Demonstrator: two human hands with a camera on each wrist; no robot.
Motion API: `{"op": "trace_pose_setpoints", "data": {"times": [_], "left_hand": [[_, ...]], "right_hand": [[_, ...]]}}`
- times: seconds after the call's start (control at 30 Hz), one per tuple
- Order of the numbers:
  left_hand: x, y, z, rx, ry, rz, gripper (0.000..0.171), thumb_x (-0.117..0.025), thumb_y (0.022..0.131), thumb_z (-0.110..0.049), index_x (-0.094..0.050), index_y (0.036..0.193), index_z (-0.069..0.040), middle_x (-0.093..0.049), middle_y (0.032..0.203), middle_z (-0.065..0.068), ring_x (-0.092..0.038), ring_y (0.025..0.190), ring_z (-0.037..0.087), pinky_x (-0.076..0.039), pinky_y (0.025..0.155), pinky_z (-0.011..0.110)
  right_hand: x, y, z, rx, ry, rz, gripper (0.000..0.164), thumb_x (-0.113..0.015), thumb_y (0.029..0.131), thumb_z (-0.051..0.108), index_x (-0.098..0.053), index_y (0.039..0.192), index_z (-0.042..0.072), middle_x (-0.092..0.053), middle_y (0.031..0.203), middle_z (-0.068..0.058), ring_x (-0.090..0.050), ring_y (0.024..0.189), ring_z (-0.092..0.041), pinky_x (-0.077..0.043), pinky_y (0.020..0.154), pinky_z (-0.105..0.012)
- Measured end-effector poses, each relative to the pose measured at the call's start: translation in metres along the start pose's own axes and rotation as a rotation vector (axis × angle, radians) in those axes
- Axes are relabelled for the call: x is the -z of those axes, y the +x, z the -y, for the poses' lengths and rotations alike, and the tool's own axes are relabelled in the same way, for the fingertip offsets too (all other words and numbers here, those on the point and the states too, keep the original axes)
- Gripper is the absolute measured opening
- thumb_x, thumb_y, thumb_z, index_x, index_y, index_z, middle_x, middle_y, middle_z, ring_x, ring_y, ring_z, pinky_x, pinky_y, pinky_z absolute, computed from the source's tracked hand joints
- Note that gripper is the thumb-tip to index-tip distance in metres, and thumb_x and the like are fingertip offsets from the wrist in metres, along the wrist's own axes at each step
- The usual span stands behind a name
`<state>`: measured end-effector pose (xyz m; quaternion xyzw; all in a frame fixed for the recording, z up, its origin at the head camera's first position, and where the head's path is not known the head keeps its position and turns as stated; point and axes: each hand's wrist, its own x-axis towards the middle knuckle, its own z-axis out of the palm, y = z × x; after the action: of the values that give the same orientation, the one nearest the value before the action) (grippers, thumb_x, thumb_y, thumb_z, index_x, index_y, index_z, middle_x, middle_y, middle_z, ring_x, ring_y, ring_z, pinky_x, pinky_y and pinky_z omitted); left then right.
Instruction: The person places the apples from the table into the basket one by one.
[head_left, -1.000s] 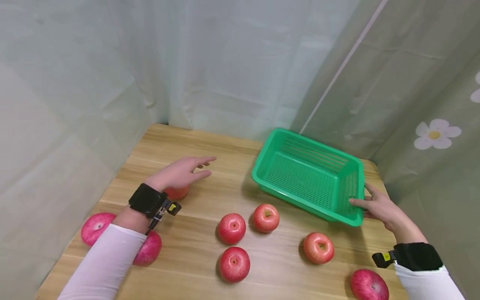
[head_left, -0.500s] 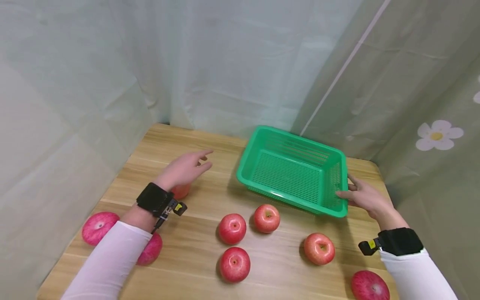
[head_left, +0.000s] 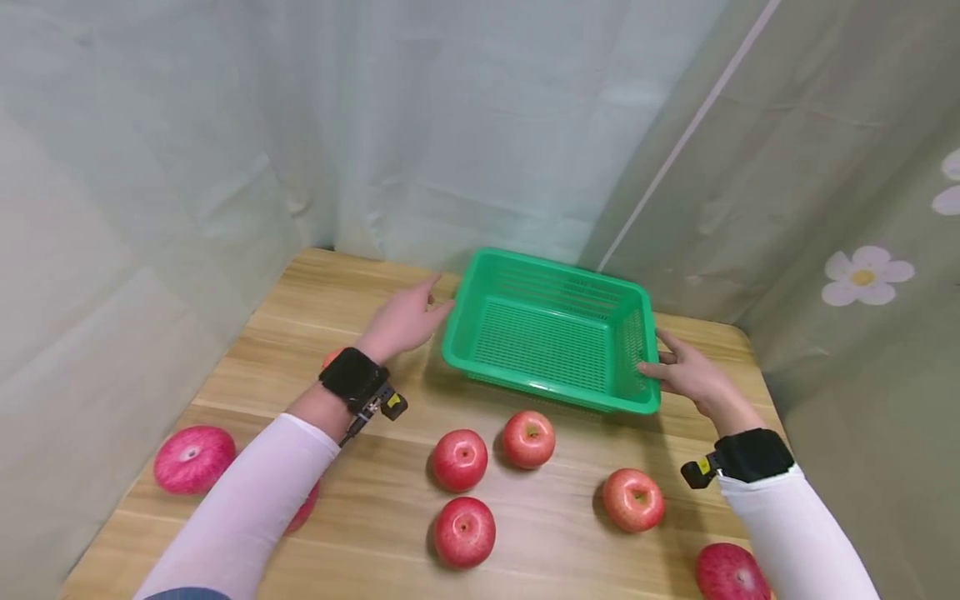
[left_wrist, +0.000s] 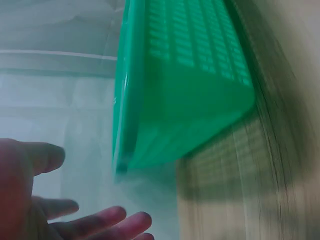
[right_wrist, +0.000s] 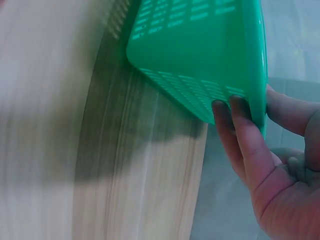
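A green plastic basket (head_left: 543, 337) with slotted walls stands toward the back of the wooden table. My right hand (head_left: 693, 379) grips its right-end rim, thumb over the rim and fingers against the outer wall, as the right wrist view shows of the fingers (right_wrist: 240, 130). Beside the basket's left end is my left hand (head_left: 405, 321), fingers extended; in the left wrist view a gap separates the fingers (left_wrist: 100, 220) from the basket wall (left_wrist: 185, 110). Inside the basket only its bare slotted floor shows.
Red apples lie in front of the basket: one (head_left: 528, 439), another (head_left: 460, 460), a third (head_left: 464, 532) and one to the right (head_left: 633, 500). Darker apples sit at far left (head_left: 194, 460) and front right (head_left: 731, 572). Others are partly hidden by my left arm. Curtains (head_left: 465, 125) hang behind.
The basket has slid left across the table with my right hand on its rim. My left hand has moved right and away from me, close to the basket's left end.
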<state>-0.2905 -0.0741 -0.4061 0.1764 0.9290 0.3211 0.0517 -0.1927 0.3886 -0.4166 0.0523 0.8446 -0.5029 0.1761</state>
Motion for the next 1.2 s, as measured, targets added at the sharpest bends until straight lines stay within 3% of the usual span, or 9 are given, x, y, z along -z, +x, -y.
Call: {"op": "trace_pose_setpoints", "data": {"times": [0.2, 0.37, 0.47, 0.6, 0.77, 0.87, 1.2], "left_hand": [[-0.009, 0.021, -0.006, 0.061, -0.021, -0.017, 0.080, -0.049, 0.111, -0.046, -0.019, 0.170, 0.000, -0.042, 0.164, 0.026, -0.045, 0.147, 0.045, -0.039, 0.117, 0.062], [-0.017, 0.034, 0.000, 0.126, -0.057, -0.054, 0.077, -0.051, 0.109, -0.041, -0.023, 0.168, 0.001, -0.050, 0.153, 0.031, -0.058, 0.131, 0.045, -0.051, 0.103, 0.062], [-0.021, 0.039, 0.003, 0.158, -0.106, -0.059, 0.076, -0.048, 0.110, -0.039, -0.022, 0.167, 0.003, -0.048, 0.155, 0.031, -0.057, 0.130, 0.045, -0.050, 0.104, 0.059], [-0.026, 0.043, 0.004, 0.192, -0.174, -0.066, 0.073, -0.045, 0.110, -0.036, -0.021, 0.168, 0.003, -0.043, 0.160, 0.030, -0.054, 0.135, 0.045, -0.048, 0.106, 0.059], [-0.037, 0.047, 0.012, 0.186, -0.201, -0.074, 0.061, -0.044, 0.112, -0.029, -0.030, 0.164, 0.000, -0.055, 0.147, 0.028, -0.063, 0.116, 0.042, -0.056, 0.087, 0.054], [-0.044, 0.050, 0.018, 0.187, -0.195, -0.074, 0.060, -0.046, 0.112, -0.022, -0.027, 0.166, -0.003, -0.056, 0.144, 0.028, -0.064, 0.111, 0.040, -0.058, 0.082, 0.051], [-0.051, 0.049, 0.021, 0.203, -0.169, -0.080, 0.070, -0.045, 0.109, -0.013, -0.013, 0.171, -0.005, -0.054, 0.147, 0.033, -0.064, 0.112, 0.042, -0.056, 0.083, 0.051]], "right_hand": [[-0.015, 0.016, 0.008, 0.032, 0.045, -0.011, 0.092, -0.064, 0.109, 0.013, 0.002, 0.172, 0.009, -0.032, 0.162, -0.040, -0.052, 0.140, -0.050, -0.053, 0.106, -0.048], [-0.023, 0.022, 0.015, 0.024, 0.070, -0.027, 0.090, -0.063, 0.109, 0.010, 0.000, 0.173, 0.010, -0.035, 0.161, -0.040, -0.053, 0.139, -0.050, -0.051, 0.107, -0.051], [-0.025, 0.023, 0.016, 0.021, 0.082, -0.035, 0.089, -0.063, 0.109, 0.009, -0.001, 0.173, 0.011, -0.036, 0.160, -0.040, -0.054, 0.138, -0.050, -0.050, 0.108, -0.053], [-0.027, 0.022, 0.017, 0.023, 0.069, -0.047, 0.089, -0.064, 0.108, 0.009, -0.004, 0.174, 0.012, -0.039, 0.159, -0.039, -0.054, 0.138, -0.049, -0.050, 0.108, -0.053], [-0.029, 0.020, 0.016, 0.026, 0.062, -0.051, 0.089, -0.066, 0.108, 0.010, -0.006, 0.174, 0.012, -0.041, 0.157, -0.039, -0.054, 0.138, -0.049, -0.051, 0.107, -0.052], [-0.029, 0.019, 0.015, 0.029, 0.060, -0.051, 0.089, -0.066, 0.108, 0.010, -0.006, 0.174, 0.012, -0.042, 0.157, -0.039, -0.055, 0.138, -0.049, -0.053, 0.105, -0.051], [-0.029, 0.012, 0.011, 0.027, 0.017, -0.040, 0.088, -0.063, 0.110, 0.017, -0.003, 0.174, 0.016, -0.041, 0.159, -0.037, -0.060, 0.131, -0.048, -0.058, 0.098, -0.050]]}}
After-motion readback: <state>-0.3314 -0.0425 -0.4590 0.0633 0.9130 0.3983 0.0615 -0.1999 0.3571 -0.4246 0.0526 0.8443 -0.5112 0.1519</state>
